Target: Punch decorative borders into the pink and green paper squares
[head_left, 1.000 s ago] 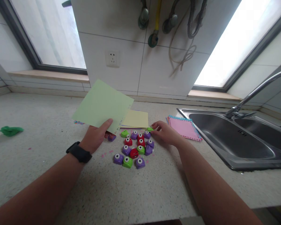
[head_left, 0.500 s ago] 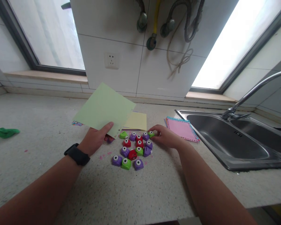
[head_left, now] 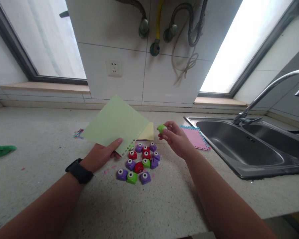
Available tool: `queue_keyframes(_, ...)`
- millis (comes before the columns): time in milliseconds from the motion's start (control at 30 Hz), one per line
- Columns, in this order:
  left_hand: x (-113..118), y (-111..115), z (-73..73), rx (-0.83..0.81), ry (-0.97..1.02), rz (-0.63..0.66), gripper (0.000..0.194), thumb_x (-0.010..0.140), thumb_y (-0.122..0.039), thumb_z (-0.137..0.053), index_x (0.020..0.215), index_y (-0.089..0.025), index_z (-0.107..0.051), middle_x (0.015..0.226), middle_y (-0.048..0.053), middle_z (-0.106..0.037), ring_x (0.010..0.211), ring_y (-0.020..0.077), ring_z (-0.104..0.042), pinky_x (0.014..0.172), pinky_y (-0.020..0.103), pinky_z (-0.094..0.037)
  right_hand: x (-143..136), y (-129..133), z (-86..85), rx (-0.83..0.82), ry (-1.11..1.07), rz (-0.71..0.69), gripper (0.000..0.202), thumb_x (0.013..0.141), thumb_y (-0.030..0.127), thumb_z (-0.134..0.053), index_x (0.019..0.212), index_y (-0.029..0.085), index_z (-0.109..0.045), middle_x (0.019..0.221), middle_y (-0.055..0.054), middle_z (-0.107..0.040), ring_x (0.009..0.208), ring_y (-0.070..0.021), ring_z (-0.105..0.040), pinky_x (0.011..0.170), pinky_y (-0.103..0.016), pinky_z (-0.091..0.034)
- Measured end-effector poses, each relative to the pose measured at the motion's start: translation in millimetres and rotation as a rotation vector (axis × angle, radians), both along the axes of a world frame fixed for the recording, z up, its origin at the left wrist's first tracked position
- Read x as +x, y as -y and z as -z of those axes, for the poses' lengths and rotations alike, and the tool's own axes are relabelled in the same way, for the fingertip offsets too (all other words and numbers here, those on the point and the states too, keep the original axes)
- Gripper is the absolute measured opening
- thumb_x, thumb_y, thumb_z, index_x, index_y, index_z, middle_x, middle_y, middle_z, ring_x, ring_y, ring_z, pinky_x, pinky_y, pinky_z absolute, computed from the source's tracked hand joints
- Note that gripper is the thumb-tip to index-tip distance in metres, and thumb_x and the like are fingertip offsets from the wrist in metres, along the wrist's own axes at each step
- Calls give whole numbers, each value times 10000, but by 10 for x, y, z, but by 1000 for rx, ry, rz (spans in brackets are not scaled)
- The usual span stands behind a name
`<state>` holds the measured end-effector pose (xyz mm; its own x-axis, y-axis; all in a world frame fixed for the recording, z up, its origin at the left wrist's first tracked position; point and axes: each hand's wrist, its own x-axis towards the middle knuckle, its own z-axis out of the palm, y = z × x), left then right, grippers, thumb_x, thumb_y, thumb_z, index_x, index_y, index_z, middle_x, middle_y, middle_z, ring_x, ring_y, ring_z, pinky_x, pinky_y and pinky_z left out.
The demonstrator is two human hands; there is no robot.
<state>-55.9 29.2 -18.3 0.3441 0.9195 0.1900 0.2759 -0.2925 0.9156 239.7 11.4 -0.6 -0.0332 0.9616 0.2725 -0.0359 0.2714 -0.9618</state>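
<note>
Since the earlier frame, the lime-green craft punch [head_left: 161,128] has risen off the table [head_left: 102,205]; your right hand [head_left: 176,139] now has it pinched between thumb and fingers. Your left hand [head_left: 102,155] grips the pale green sheet [head_left: 114,124] by its near corner, thumb on top, with punched holes along the edge towards your right hand. Purple, red and green craft punches [head_left: 146,155] cluster between your hands and nearer you. Partly hidden behind the green sheet lies a yellow sheet [head_left: 148,131]; just right of your right hand, a pink sheet [head_left: 194,137]; farther right, the steel sink [head_left: 239,142].
</note>
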Motion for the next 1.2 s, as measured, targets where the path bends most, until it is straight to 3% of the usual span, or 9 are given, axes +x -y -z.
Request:
queue_keyframes(100,-13,5,21,25,-149,-56,512,912,-574,-496,583,-206,-632,582,17,-671,585,186,-579,685,305,-468,-42,15,-13,58,-126,-2,329,819,381,-730,998,255,-485,927,7,-601,824,-161,-658,870,-392,-539)
queue_keyframes(267,-4,32,-34,58,-379,-141,619,911,-650,-419,526,-231,-662,639,5,-691,688,203,-620,883,338,-416,-88,47,-40,255,-122,60,432,742,216,-815,1083,265,-554,1052,-18,-640,987,-175,-662,963,-385,-521)
queue_keyframes(567,92,80,-118,59,-412,-188,663,895,-685,-376,497,-224,-638,590,2,-641,612,187,-592,763,313,-437,-130,147,-89,497,41,91,376,770,165,-786,1102,239,-626,1115,-53,-643,1039,-182,-639,990,-392,-525)
queue_keyframes(1000,120,114,-138,113,-454,-240,639,882,-668,-396,478,-234,-634,567,-1,-630,589,178,-584,755,303,-448,-153,185,-84,510,86,51,382,767,162,-795,1110,228,-637,1072,-46,-652,1009,-176,-651,948,-377,-557)
queue_keyframes(1200,96,74,-74,119,-463,-236,630,894,-651,-399,485,-237,-639,568,-4,-625,583,172,-577,749,296,-457,-177,177,-71,453,67,18,370,759,181,-803,1089,210,-640,1032,-47,-668,939,-163,-673,900,-359,-576)
